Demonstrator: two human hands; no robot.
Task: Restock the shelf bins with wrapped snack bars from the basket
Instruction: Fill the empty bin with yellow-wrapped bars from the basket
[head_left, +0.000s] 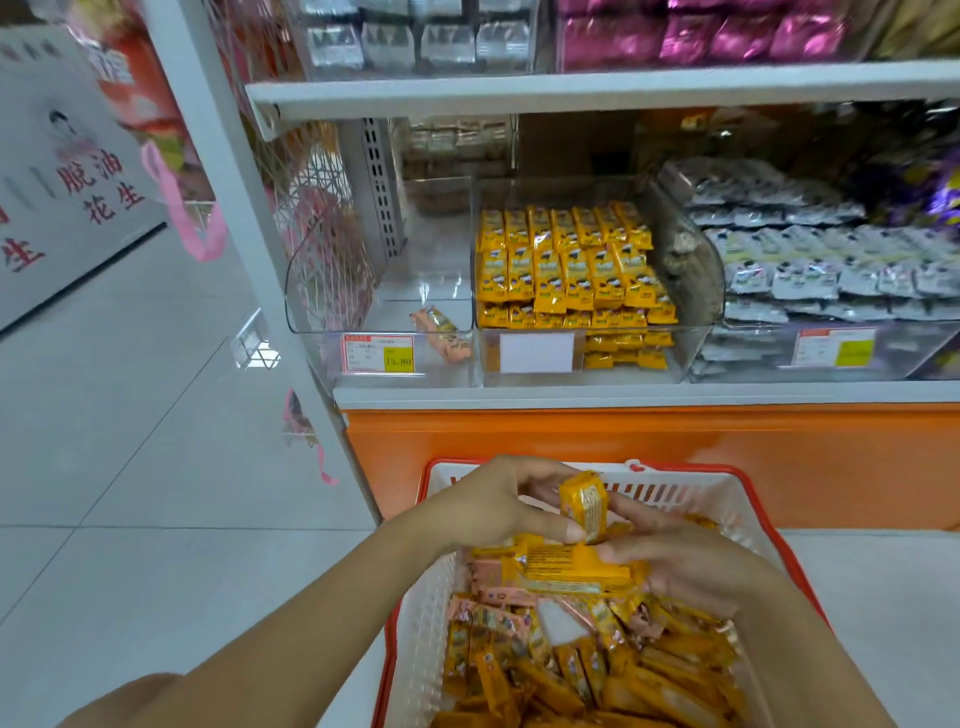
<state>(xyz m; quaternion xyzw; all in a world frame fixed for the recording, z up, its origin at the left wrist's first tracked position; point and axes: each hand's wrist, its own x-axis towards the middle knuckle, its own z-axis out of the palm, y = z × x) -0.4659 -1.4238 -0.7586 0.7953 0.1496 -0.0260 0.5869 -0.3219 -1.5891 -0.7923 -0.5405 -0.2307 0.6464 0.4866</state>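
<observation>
A white basket with a red rim (685, 491) stands on the floor below me, full of yellow and pink wrapped snack bars (571, 670). Over it, my left hand (493, 506) pinches an upright yellow bar (584, 506) between thumb and fingers. My right hand (691, 564) holds a flat stack of yellow and pink bars (556, 571) from the right side. On the shelf above, the middle clear bin (670, 358) is packed with yellow bars (566, 265). The left clear bin (306, 291) holds just a few pink bars (441, 332).
An orange base panel (623, 457) runs under the white shelf edge just behind the basket. A right-hand bin (831, 275) holds silver packets. The shelf upright (249, 234) stands at left with pale tiled floor (130, 415) beyond it. Upper shelves carry silver and pink packets.
</observation>
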